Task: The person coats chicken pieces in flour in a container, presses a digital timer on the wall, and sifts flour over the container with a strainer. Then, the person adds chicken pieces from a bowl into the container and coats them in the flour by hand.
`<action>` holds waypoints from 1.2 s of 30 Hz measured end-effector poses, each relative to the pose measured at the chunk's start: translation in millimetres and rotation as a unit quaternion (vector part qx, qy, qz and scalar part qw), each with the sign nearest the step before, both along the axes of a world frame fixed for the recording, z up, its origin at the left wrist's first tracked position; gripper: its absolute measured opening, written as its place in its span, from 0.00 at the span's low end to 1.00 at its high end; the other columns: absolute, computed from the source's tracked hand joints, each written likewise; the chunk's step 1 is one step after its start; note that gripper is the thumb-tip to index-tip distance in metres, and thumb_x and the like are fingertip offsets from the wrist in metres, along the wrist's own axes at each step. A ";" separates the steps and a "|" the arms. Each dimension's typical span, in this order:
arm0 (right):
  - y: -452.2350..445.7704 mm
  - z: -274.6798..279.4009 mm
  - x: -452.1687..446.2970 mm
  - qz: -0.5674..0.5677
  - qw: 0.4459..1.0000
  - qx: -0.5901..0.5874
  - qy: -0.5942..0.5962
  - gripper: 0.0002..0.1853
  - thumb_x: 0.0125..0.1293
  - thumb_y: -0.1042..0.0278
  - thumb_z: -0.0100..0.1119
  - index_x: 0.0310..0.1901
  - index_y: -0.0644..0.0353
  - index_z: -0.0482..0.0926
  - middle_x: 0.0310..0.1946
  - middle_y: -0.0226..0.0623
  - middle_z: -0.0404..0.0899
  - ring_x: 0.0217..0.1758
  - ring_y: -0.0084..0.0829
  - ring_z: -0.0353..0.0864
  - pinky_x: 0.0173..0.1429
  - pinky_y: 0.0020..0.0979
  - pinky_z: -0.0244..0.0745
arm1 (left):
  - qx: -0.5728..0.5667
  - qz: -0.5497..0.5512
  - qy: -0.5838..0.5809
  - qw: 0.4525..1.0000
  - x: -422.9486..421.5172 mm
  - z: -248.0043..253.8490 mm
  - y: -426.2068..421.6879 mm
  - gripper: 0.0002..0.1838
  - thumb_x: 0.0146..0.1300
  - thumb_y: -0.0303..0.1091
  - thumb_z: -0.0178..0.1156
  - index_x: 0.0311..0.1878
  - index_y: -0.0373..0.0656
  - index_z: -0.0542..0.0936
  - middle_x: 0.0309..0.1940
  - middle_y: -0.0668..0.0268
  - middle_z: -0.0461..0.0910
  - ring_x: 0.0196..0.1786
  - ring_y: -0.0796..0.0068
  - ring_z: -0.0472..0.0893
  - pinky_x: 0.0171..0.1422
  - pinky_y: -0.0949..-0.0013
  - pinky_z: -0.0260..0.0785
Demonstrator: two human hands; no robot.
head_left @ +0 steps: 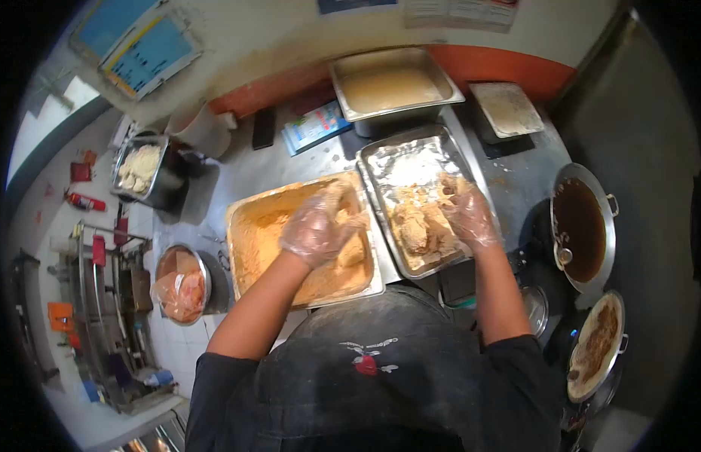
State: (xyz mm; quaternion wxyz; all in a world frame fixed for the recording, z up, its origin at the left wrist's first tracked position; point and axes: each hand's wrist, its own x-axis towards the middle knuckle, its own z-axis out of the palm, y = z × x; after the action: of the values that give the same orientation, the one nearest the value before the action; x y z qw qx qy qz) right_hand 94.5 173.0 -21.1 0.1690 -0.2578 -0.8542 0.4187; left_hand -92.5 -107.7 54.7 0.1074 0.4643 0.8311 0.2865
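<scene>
My left hand (316, 227), in a clear plastic glove, is over the right half of a tray of orange-tan breading (249, 248). Its fingers are closed around a coated piece, partly hidden by the glove. Breaded pieces (412, 230) lie in the near half of a shiny metal tray (377, 162) just to the right. At that tray's right side is my right hand (469, 215), gloved too, with its fingers bent around a coated piece beside the others.
Behind the trays stands a deep steel pan (399, 113) of pale liquid. On the left are a raw meat bowl (203, 282) and a tub of pale food (139, 169). Two large pans, one of dark liquid (580, 226), one of brown-crusted contents (598, 339), stand at right.
</scene>
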 end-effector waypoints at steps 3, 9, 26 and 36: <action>-51.0 43.8 -26.0 0.082 0.981 0.169 0.052 0.20 0.61 0.69 0.72 0.55 0.59 0.84 0.43 0.46 0.87 0.47 0.45 0.87 0.54 0.43 0.83 | -0.195 0.083 0.013 0.977 -29.6 -21.8 -60.5 0.41 0.66 0.55 0.66 0.74 0.36 0.70 0.64 0.42 0.79 0.67 0.45 0.79 0.73 0.50 0.70; -177.9 18.1 -136.8 0.369 0.835 0.354 -0.204 0.16 0.68 0.68 0.59 0.55 0.62 0.85 0.47 0.49 0.88 0.50 0.49 0.88 0.56 0.48 0.83 | -0.384 0.064 -0.032 0.921 -67.5 -93.1 -88.0 0.52 0.59 0.64 0.68 0.79 0.39 0.65 0.70 0.42 0.74 0.73 0.45 0.74 0.76 0.52 0.68; -176.9 -68.3 -194.8 0.365 0.772 0.369 -0.368 0.17 0.66 0.64 0.63 0.56 0.48 0.88 0.54 0.44 0.89 0.57 0.49 0.89 0.58 0.46 0.83 | -0.419 -0.144 -0.063 0.894 -68.0 -99.5 -96.4 0.38 0.47 0.55 0.79 0.57 0.39 0.82 0.51 0.51 0.87 0.55 0.52 0.87 0.57 0.52 0.80; -179.3 -22.3 -180.5 0.427 0.779 0.350 -0.297 0.09 0.65 0.69 0.61 0.44 0.54 0.88 0.44 0.44 0.90 0.50 0.45 0.91 0.49 0.44 0.85 | -0.268 -0.065 0.009 0.961 -61.5 -104.7 -138.5 0.21 0.61 0.37 0.71 0.56 0.43 0.81 0.46 0.48 0.83 0.52 0.47 0.86 0.54 0.50 0.79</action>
State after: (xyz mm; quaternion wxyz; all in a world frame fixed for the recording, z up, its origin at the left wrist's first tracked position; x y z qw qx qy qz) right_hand -86.0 -6.3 -43.3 -0.2110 0.0989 -0.9722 0.0230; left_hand -154.0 -246.2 -50.0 0.2394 0.4741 0.8463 0.0412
